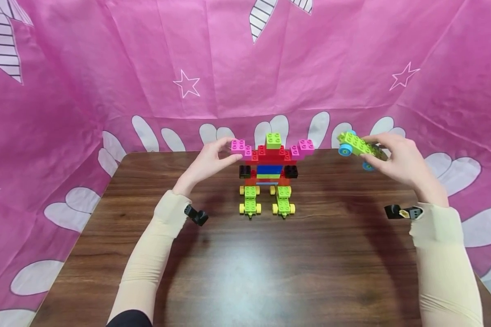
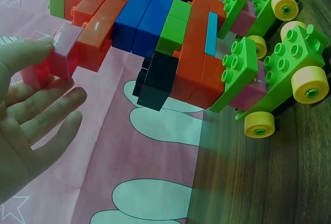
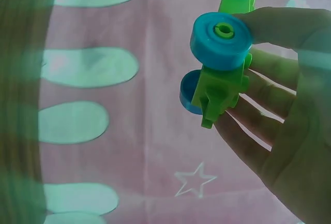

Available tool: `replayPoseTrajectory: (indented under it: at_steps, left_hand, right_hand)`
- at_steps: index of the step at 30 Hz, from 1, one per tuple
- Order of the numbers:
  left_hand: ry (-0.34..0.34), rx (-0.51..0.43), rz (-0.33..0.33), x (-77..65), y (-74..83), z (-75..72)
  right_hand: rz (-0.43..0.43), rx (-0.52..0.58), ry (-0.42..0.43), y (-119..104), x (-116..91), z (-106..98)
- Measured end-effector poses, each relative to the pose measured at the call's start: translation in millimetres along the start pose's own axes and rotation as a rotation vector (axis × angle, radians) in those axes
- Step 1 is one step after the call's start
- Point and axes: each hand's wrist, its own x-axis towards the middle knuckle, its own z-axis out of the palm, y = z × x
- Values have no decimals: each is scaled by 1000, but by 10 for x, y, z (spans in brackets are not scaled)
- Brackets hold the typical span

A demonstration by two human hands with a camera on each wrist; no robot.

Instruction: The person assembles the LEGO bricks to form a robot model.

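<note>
A robot-like figure of toy building blocks (image 1: 269, 156) stands upright on the table, with a red and blue body, a green block on top and yellow-wheeled green bases (image 2: 282, 61) as feet. My left hand (image 1: 208, 161) pinches the pink block (image 1: 238, 145) at the end of its left-side arm between thumb and fingers. Off to the right, my right hand (image 1: 401, 159) holds a green toy car base (image 1: 358, 143) with blue wheels (image 3: 221, 40) in the air, apart from the figure. Its fingers and thumb grip the studded green body (image 3: 220, 87).
The brown wooden table (image 1: 245, 268) stretches in front of the figure. A pink cloth (image 1: 229, 59) with white petal shapes and stars hangs behind the table and along both sides. Black cameras (image 1: 196, 215) are strapped at both wrists.
</note>
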Motion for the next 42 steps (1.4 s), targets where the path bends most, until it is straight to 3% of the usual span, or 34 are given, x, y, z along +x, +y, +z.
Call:
replayPoseTrajectory:
  at_steps: [13,18,33,42]
  left_hand:
    - [12,-8,-3,-2,-26,0]
    - [4,-1,-15,-6,-12,-7]
    - [-3,-8,-23,14,-47,4]
    - [-11,4,-35,18,-50,13]
  right_hand:
    - [-159,71,89,-362,212,-61]
    - [-178,68,89,-509,296,-74]
    - [-312,143,-19,-1018,705,35]
    - [-378,153,-80,-1201,860,144]
